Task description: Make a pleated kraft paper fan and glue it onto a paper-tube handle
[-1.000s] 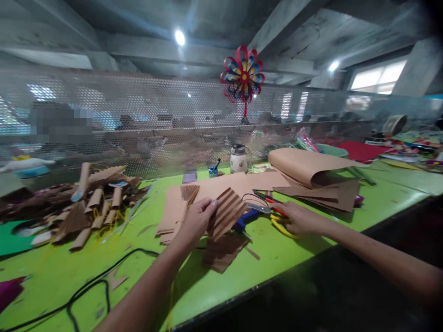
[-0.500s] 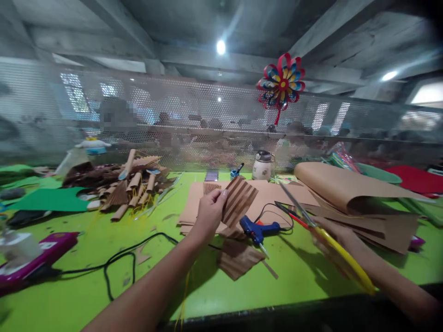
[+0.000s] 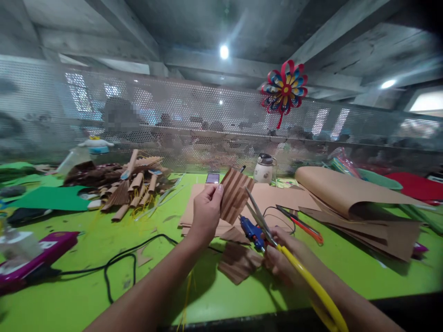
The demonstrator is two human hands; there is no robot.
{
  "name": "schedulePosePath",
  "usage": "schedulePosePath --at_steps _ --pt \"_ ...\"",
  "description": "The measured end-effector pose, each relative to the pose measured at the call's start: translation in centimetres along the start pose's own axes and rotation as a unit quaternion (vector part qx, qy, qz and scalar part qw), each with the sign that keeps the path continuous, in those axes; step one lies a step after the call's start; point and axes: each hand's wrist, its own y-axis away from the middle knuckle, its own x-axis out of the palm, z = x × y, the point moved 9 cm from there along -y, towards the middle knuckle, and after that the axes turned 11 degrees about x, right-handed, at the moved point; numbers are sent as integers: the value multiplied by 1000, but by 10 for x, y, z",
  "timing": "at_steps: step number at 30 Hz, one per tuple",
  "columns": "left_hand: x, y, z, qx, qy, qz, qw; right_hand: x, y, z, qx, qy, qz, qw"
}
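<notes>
My left hand (image 3: 206, 210) pinches a piece of striped brown paper (image 3: 236, 196) by its left edge and holds it up above the table. My right hand (image 3: 282, 258) grips yellow-handled scissors (image 3: 258, 214) near the pivot. The scissor blades reach up to the paper's right edge; whether they touch it I cannot tell. Behind the scissors lies a blue glue gun (image 3: 252, 233), partly hidden by the blades and fingers. Another striped paper piece (image 3: 237, 263) rests on the table below my hands.
Brown paper sheets (image 3: 194, 203) lie flat behind my hands, and a folded stack (image 3: 328, 184) is at right. Orange-handled scissors (image 3: 308, 230) lie nearby. Paper rolls (image 3: 136, 182) with yellow string are piled at left. A black cord (image 3: 148, 240) crosses to a purple power strip (image 3: 58, 242).
My right hand has brought the yellow scissors left, from the right side to the striped paper. The orange-handled scissors now show clearly. My left hand has barely moved and still holds the paper.
</notes>
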Motion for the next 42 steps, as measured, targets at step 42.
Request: schedulePosePath --at_steps 42 --pt "10 7 -14 3 37 17 999 15 -7 -3 -16 -73 -94 993"
